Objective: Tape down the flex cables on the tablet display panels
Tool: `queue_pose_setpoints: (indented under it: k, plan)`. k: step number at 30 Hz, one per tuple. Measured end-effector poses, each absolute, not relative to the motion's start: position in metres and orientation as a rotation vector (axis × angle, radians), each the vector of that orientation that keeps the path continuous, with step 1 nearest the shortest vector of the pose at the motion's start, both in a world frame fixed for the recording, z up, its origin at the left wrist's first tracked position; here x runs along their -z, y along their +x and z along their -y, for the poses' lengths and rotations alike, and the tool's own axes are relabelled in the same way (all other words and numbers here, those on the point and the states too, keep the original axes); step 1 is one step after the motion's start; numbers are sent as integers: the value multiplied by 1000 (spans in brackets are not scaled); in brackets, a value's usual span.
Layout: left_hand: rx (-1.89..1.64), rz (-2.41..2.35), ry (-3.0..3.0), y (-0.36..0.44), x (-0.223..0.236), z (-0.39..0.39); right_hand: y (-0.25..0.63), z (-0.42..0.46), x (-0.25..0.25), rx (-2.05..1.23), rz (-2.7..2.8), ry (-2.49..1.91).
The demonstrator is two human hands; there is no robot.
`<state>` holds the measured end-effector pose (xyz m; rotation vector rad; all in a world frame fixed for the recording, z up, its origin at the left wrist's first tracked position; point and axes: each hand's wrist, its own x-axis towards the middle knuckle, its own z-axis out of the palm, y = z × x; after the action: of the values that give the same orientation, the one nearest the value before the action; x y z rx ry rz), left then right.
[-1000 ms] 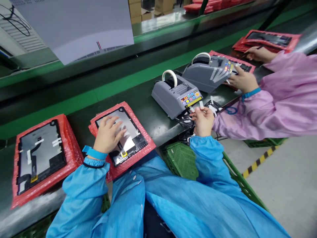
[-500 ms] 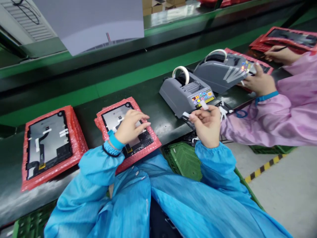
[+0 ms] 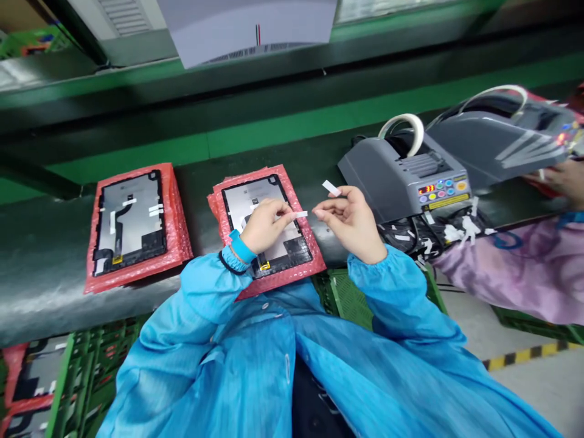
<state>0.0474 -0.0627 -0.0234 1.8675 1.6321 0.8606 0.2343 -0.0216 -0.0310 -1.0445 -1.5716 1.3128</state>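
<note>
My left hand (image 3: 265,225) hovers over a tablet back panel (image 3: 266,225) lying in red bubble wrap, its fingertips pinched on a short white tape strip (image 3: 300,213). My right hand (image 3: 350,220) is just to the right, fingers curled, with another white tape strip (image 3: 331,188) stuck to a raised fingertip. The two hands nearly touch at the tape. Both arms wear blue sleeves.
A second taped panel in red wrap (image 3: 131,222) lies to the left on the dark conveyor (image 3: 41,255). A grey tape dispenser (image 3: 406,173) and another one (image 3: 497,143) stand to the right. A co-worker's pink sleeve (image 3: 511,274) and hand (image 3: 563,179) are at right. Green crates (image 3: 77,377) sit below.
My right hand came left from the dispenser with tape strips. My left hand lifted off the panel and pinched one strip. The view swung left and down.
</note>
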Motion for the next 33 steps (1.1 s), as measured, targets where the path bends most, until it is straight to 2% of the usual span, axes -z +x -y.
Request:
queue_pose_setpoints:
  k: [10, 19, 33]
  plan:
    - [-844, -1667, 1790, 43, 32, 59, 213, 10, 43, -1447, 1526, -1018]
    - [-434, -2011, 1816, 54, 37, 52, 204, -8, 70, -1419, 1625, -1186]
    - [-299, -2040, 1850, 58, 40, 52, 202, -11, 74, -1347, 1770, -1247]
